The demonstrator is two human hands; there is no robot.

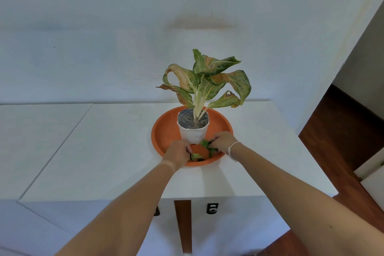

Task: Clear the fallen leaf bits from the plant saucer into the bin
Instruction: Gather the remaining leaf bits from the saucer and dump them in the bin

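Leaf bits (pixel 205 145) lie in orange saucer (pixel 164 131), lower centre of frame. Left hand (pixel 178 153) and right hand (pixel 223 141) each pinch some, beside white pot (pixel 192 134).

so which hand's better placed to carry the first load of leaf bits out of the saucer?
Right, probably. The right hand is already curled on a clump of leaf bits; the left hand only touches a piece near the orange saucer rim. No bin visible.
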